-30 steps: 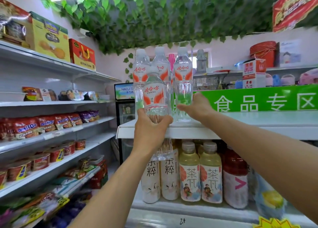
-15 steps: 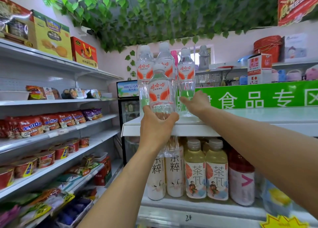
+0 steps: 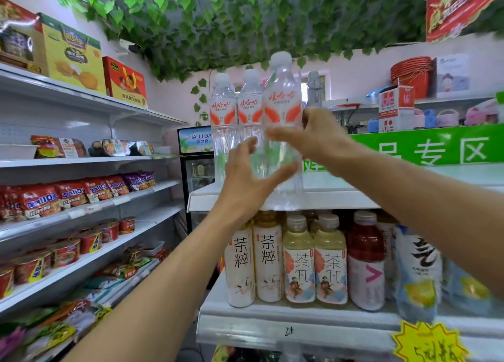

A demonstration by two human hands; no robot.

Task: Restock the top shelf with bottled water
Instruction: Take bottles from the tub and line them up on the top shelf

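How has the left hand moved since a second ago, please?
Yes: the left hand has let go of the front water bottle and opened, just above the top shelf edge.

Small shop, stocked shelves (image 3: 81,214), bottled drinks (image 3: 300,260), price tag (image 3: 428,345)

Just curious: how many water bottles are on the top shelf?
3 that I can see: left bottle, middle bottle, and front bottle between both hands. More may hide behind them.
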